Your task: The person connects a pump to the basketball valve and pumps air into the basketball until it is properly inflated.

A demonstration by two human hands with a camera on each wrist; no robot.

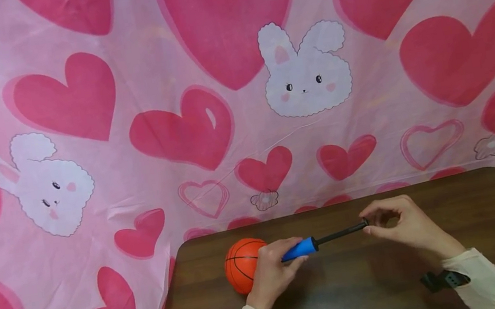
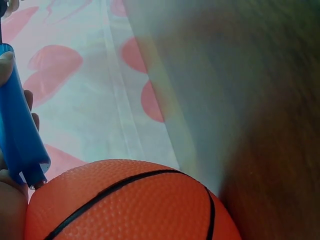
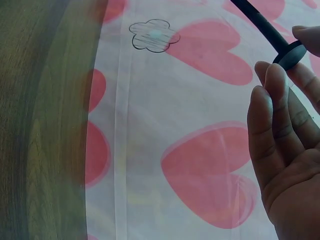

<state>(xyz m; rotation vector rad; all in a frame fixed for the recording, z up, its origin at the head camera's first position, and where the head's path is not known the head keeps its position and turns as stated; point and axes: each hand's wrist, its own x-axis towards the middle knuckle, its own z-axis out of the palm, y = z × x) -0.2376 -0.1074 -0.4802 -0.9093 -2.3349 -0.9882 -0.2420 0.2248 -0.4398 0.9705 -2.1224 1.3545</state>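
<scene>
A small hand pump has a blue barrel [image 1: 301, 249] and a long black rod [image 1: 340, 233] drawn out of it. My left hand [image 1: 272, 271] grips the barrel, thumb along its side. At the rod's far end, my right hand [image 1: 404, 227] pinches the black round end piece [image 3: 292, 56] between thumb and fingers. An orange basketball [image 1: 239, 269] with black lines sits on the table just behind and left of my left hand. In the left wrist view the barrel's nozzle end [image 2: 36, 177] is at the ball's upper edge; whether it enters the ball cannot be told.
The dark wooden table [image 1: 346, 300] runs back to a pink cloth [image 1: 144, 74] with hearts and rabbit faces, which hangs behind it and on the left. A black strap [image 1: 444, 280] is at my right wrist.
</scene>
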